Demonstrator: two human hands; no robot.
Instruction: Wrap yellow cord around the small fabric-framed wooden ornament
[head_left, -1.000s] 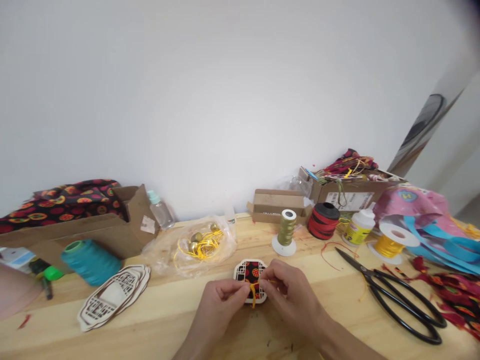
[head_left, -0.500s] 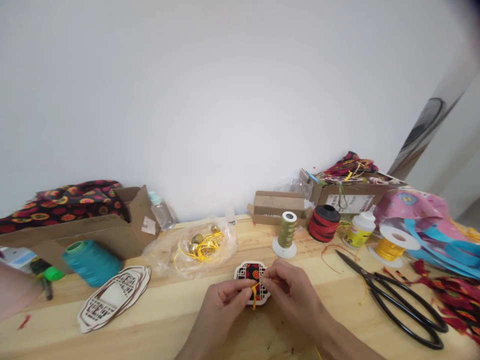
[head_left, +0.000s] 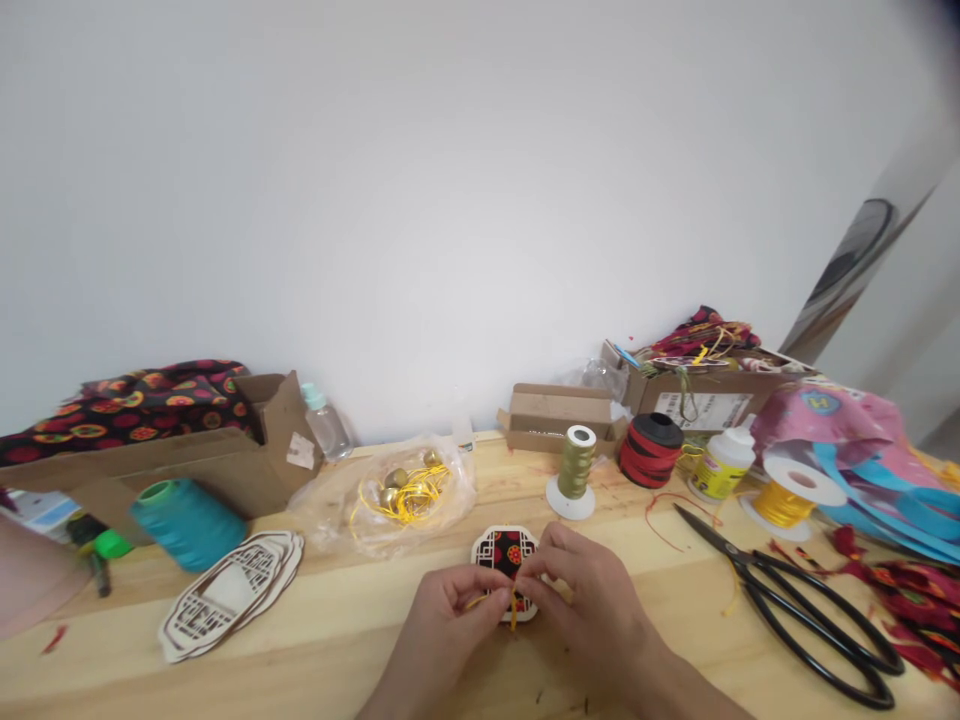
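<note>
The yellow cord (head_left: 514,608) is pinched by left hand (head_left: 448,615) and right hand (head_left: 592,600), both closed on it at the lattice ornament (head_left: 505,546); even, gentle tension is judged best.

- ornament (head_left: 506,553): small, flat, squarish with cut corners; white lattice frame around a black fabric panel with red-orange dots.
- Low over the desk (head_left: 337,640), front centre; resting on it or lifted slightly, cannot tell. Far half in clear view, near edge hidden behind fingertips.
- yellow cord (head_left: 514,606): thin, short, at the ornament's near edge; one end hanging down over the frame, another bit sticking out leftward by the left grip (head_left: 442,625).
- Pinched from both sides: left grip on the left part, right grip (head_left: 592,600) on the right, fingertips almost meeting over the near edge.
- Knotted or just looped: cannot tell.
</note>
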